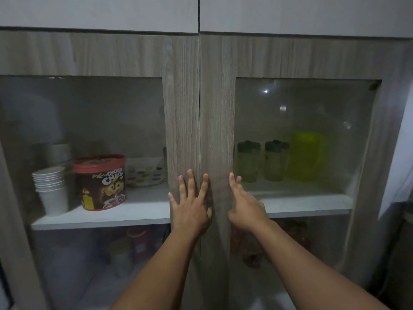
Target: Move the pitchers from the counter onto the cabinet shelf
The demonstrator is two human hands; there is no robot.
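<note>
Both wood-grain cabinet doors with glass panes are closed. My left hand lies flat on the left door with fingers spread. My right hand presses the inner edge of the right door, fingers apart and empty. Behind the right pane, on the white shelf, stand a yellow-green pitcher and two clear pitchers with dark lids.
Behind the left pane the shelf holds a stack of white paper cups, a red-lidded Choco Chips tin and a spotted plate. Jars show dimly on the lower shelf. White upper cabinets are above.
</note>
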